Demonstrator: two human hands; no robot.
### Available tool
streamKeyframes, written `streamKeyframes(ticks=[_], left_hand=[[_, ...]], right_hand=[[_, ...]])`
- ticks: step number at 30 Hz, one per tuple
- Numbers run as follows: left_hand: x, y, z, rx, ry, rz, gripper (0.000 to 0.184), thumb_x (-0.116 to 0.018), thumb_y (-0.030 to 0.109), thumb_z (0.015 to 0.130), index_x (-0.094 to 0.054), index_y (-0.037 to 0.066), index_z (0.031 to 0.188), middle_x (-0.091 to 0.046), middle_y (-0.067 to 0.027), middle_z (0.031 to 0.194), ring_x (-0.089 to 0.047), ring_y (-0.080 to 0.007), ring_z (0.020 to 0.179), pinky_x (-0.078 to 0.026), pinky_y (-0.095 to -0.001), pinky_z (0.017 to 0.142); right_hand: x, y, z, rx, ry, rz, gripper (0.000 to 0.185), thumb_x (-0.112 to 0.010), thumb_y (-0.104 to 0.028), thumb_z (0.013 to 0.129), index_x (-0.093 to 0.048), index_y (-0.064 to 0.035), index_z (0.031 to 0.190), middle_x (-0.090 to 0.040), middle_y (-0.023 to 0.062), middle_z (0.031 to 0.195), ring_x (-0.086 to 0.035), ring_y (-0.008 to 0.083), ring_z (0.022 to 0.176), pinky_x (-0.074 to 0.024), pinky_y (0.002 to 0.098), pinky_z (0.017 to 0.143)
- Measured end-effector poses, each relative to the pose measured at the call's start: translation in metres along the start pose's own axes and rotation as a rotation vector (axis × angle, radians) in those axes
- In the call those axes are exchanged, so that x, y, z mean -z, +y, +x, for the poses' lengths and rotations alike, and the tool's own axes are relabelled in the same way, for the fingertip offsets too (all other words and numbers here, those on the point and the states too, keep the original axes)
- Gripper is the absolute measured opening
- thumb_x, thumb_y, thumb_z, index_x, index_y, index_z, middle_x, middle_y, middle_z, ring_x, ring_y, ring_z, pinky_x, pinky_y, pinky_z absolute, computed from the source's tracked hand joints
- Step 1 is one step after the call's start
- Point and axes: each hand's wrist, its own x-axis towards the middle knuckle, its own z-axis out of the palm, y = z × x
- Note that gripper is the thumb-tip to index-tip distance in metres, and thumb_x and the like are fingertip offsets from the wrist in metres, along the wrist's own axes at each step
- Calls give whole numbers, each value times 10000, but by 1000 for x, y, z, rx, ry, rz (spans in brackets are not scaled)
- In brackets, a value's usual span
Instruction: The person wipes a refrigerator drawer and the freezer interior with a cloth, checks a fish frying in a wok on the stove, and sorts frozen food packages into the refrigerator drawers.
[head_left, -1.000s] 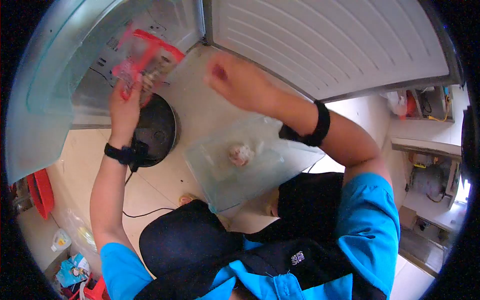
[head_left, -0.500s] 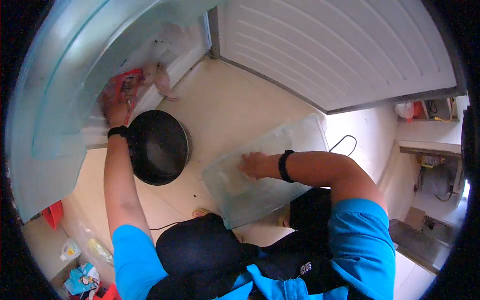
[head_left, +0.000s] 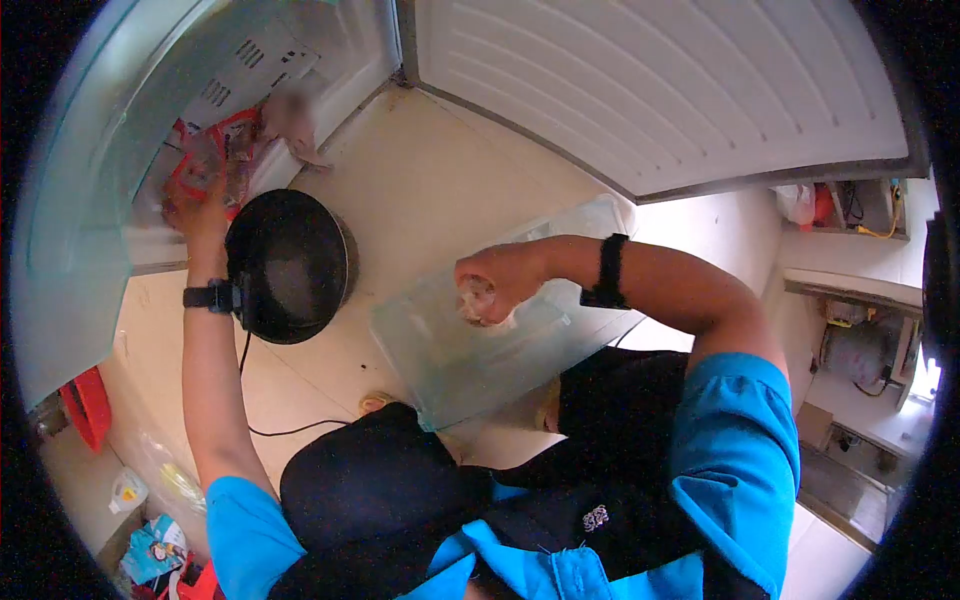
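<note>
My left hand reaches into the low opening of the fridge. Its fingers close on a clear plastic bag with red edging, though the fingertips are partly hidden. A pale pink lump, possibly meat, lies beside the bag on the ledge. My right hand is raised over a clear drawer on the floor, curled around a whitish, crumpled clump whose kind I cannot make out. Next to my left wrist, a black round pot stands on the floor.
An open fridge door spans the top right. Translucent curved panels jut out at the left. A black cable runs along the floor near my knee. Bags and red items lie at lower left; shelves line the right.
My right hand has lifted off the drawer with a whitish clump in its fingers. My left hand stays at the red-edged bag, now seen more clearly. The whole view has shifted slightly.
</note>
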Motion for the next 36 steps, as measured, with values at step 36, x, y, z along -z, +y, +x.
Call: streamKeyframes(ticks=[36], left_hand=[[-16,56,14,315,-450,-312,655,-603,479,857,-471,6,1290,-568,-138,1234,-540,-259,1117,-411,-339,945]], right_hand=[[-42,194,23,-290,-263,-1039,416,-641,-373,813,-681,15,960,-617,211,1045,-526,364,1110,-351,485,1005]])
